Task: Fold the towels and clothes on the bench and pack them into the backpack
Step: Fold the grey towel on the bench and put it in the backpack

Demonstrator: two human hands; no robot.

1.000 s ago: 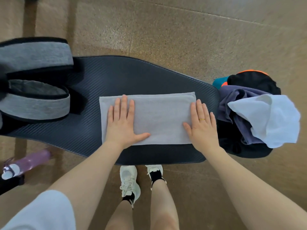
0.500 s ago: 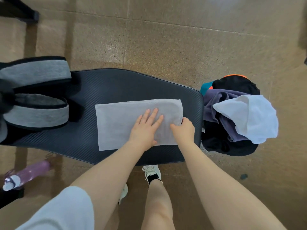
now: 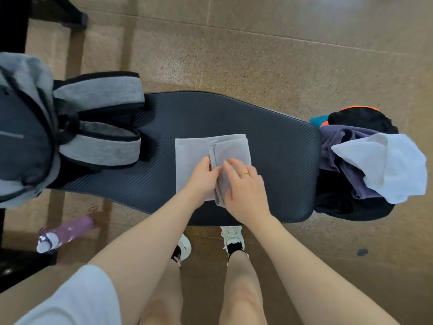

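Bench: a dark padded bench [image 3: 269, 141] with a ribbed surface runs across a speckled tan floor [image 3: 257, 55], seen from above.
Towel: a pale grey towel [image 3: 187, 165] lies at the middle of the bench, its right part folded over onto the left so the flap's edge runs down the middle.
Left hand: the left hand [image 3: 201, 179] has its grip closed on the edge of the folded flap, fingers curled in at the fold.
Right hand: the right hand [image 3: 246, 191], wearing a gold ring [image 3: 244, 174], lies on top of the folded flap; the fingers look relaxed and flat, though whether the thumb tucks under the cloth cannot be told.
Backpack: a grey and dark backpack [image 3: 25, 137] sits at the left end of the bench, its two padded grey straps [image 3: 100, 92] lying on the bench toward the towel, well apart from it.
Clothes pile: at the right end, a heap of clothes hangs over the bench edge, with a white cloth [image 3: 386, 165] on top of a purple garment [image 3: 339, 141] and black fabric [image 3: 351, 207] with orange trim.
Floor: a lilac water bottle [image 3: 65, 232] lies on its side below the backpack end; two white sneakers [image 3: 232, 238] stand beside the near edge of the bench.
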